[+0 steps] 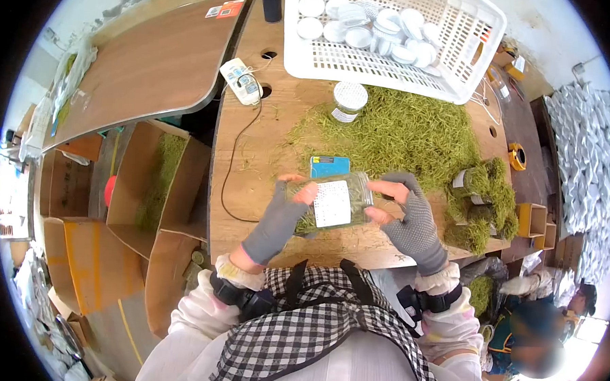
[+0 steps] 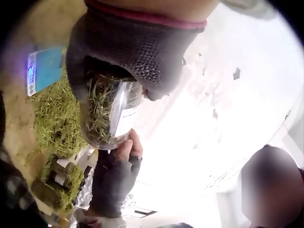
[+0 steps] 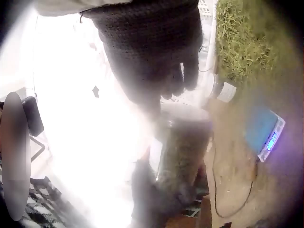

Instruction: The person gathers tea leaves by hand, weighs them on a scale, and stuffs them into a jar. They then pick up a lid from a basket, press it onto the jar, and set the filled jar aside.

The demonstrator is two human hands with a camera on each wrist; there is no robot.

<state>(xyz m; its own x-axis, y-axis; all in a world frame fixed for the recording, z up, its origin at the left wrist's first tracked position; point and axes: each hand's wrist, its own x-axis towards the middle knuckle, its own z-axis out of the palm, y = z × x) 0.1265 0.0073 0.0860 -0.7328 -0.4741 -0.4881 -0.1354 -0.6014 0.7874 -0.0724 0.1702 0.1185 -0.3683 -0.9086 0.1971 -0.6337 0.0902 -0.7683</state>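
A clear jar (image 1: 355,199) with dried green herb inside and a white printed label lies sideways in the air over the table's near edge. My left hand (image 1: 283,213), in a grey fingerless glove, grips its left end. At the other end, the bare thumb and forefinger of my right hand (image 1: 412,219) pinch the rim. In the left wrist view the right fingertips (image 2: 135,142) overlap the label's edge. A blue-topped digital scale (image 1: 330,166) with a lit display lies just beyond the jar.
Loose herb (image 1: 416,127) spreads across the table (image 1: 252,154), with a white-lidded jar (image 1: 350,100) at its edge. Behind stands a white basket (image 1: 392,75) of lids. Several herb-topped jars (image 1: 478,198) stand right; a power strip (image 1: 242,81) and cable lie left. Another person (image 1: 530,336) is at lower right.
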